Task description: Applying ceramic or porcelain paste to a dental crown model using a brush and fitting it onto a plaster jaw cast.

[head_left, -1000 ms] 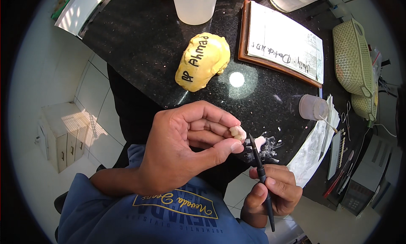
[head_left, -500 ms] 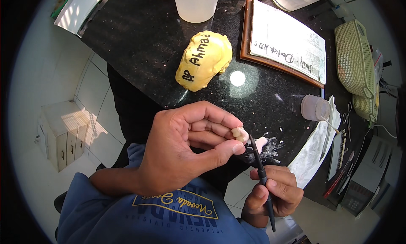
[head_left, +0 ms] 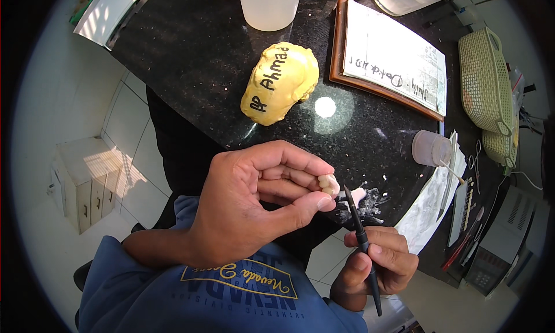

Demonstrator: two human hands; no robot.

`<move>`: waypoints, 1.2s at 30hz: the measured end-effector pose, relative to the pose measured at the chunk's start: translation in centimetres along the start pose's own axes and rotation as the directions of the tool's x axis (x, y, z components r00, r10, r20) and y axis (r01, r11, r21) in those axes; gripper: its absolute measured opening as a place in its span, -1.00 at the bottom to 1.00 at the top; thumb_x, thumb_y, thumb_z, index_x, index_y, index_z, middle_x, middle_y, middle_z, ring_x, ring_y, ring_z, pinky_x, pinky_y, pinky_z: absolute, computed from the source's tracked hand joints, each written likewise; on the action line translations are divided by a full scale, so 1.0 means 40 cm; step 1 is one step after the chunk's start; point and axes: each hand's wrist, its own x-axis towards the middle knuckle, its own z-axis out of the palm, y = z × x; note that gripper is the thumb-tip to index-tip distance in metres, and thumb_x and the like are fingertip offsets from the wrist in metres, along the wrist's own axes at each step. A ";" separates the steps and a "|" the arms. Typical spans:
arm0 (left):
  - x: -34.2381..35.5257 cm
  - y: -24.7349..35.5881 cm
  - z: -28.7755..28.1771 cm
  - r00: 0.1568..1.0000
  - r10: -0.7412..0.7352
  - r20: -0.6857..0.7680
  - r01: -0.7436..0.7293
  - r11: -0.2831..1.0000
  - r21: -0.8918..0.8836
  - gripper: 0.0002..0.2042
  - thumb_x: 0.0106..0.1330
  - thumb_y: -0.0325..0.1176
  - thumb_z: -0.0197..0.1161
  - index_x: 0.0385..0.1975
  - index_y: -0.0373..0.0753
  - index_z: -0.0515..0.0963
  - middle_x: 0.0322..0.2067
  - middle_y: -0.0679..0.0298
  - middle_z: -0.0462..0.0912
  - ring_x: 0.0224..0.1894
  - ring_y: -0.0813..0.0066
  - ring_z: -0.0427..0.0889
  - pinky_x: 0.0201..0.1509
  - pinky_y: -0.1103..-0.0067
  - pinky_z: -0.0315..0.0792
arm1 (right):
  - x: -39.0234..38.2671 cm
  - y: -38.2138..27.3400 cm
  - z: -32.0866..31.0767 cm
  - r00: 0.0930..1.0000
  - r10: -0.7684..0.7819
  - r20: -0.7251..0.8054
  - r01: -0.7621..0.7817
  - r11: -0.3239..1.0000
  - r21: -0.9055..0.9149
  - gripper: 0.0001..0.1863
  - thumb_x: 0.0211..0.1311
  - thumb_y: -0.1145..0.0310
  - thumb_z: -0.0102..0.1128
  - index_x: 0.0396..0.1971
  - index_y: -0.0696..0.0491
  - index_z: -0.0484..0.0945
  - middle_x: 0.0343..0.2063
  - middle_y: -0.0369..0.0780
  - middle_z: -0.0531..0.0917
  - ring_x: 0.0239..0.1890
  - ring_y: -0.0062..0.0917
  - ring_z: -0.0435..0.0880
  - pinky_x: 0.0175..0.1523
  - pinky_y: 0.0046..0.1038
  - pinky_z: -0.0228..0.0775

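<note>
Between the thumb and fingertips of my left hand (head_left: 248, 209) is a small tooth-coloured dental piece (head_left: 330, 186), looking like a few joined artificial teeth with a pinkish-white side. My right hand (head_left: 388, 262) grips a slim black pencil-like tool (head_left: 356, 223) with a tapered tip. That tip points up toward the dental piece, just to its right, with a small gap between them. A pinkish piece (head_left: 359, 195) lies beyond the tool on the dark bench, among white powder and scraps (head_left: 374, 207). The tool partly covers this area.
On the black speckled bench (head_left: 191, 61) sit a yellow plaster model (head_left: 280, 83) with black handwriting, a translucent tub (head_left: 269, 6), a brown-framed pad (head_left: 393, 58) and a small plastic cup (head_left: 430, 148). Green woven baskets (head_left: 484, 82) and a grey control box (head_left: 502, 237) stand at right.
The black tool and my right hand have shifted slightly right, drawing the tip away from the dental piece. My left hand turns the piece a little and otherwise stays in place.
</note>
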 end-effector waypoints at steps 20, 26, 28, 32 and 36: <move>-0.011 0.008 0.007 0.997 0.066 0.036 -0.068 0.996 0.049 -0.73 0.14 -0.71 0.22 -0.14 -0.48 0.48 -0.28 0.04 0.66 -0.18 0.39 0.69 -0.05 0.60 0.58 | -0.013 -0.017 -0.090 0.922 -0.229 -0.313 0.070 0.892 -0.447 -0.64 0.46 0.13 -0.21 -0.13 0.15 0.38 -0.37 0.07 0.64 -0.41 -0.31 0.65 -0.29 -0.42 0.54; -0.002 0.013 0.071 0.981 0.090 0.175 -0.115 0.984 0.138 -0.75 0.11 -0.73 0.20 -0.20 -0.46 0.44 -0.29 -0.01 0.65 -0.20 0.34 0.70 -0.06 0.55 0.61 | -0.027 -0.056 -0.182 0.987 0.124 0.099 0.007 0.591 -0.807 -0.44 -0.09 0.03 0.45 -0.15 0.11 0.57 -0.08 -0.04 0.63 0.12 0.03 0.48 0.17 -0.10 0.32; 0.003 0.014 0.097 0.961 0.067 0.267 -0.121 0.974 0.191 -0.75 0.11 -0.74 0.21 -0.20 -0.46 0.44 -0.29 0.00 0.65 -0.20 0.35 0.70 -0.05 0.56 0.60 | -0.037 -0.053 -0.171 0.984 0.166 0.068 -0.042 0.584 -0.811 -0.47 -0.11 0.06 0.46 -0.18 0.09 0.61 -0.07 -0.05 0.63 0.13 0.02 0.47 0.21 -0.08 0.26; 0.012 0.006 0.138 0.948 0.039 0.315 -0.104 0.976 0.191 -0.75 0.11 -0.72 0.23 -0.19 -0.48 0.47 -0.32 0.04 0.65 -0.20 0.39 0.69 -0.07 0.60 0.59 | -0.025 -0.053 -0.155 0.981 0.185 0.062 -0.047 0.535 -0.844 -0.60 -0.06 0.19 0.45 -0.22 0.07 0.64 -0.09 -0.05 0.64 0.13 -0.04 0.49 0.23 -0.08 0.24; 0.016 0.000 0.164 0.942 -0.012 0.334 -0.073 0.968 0.241 -0.75 0.11 -0.69 0.27 -0.19 -0.46 0.52 -0.31 0.09 0.65 -0.23 0.49 0.68 -0.10 0.66 0.57 | -0.038 -0.047 -0.162 0.988 0.137 0.071 -0.011 0.520 -0.854 -0.78 0.04 0.45 0.31 -0.25 0.07 0.66 -0.16 -0.06 0.67 0.06 -0.15 0.57 0.21 -0.11 0.27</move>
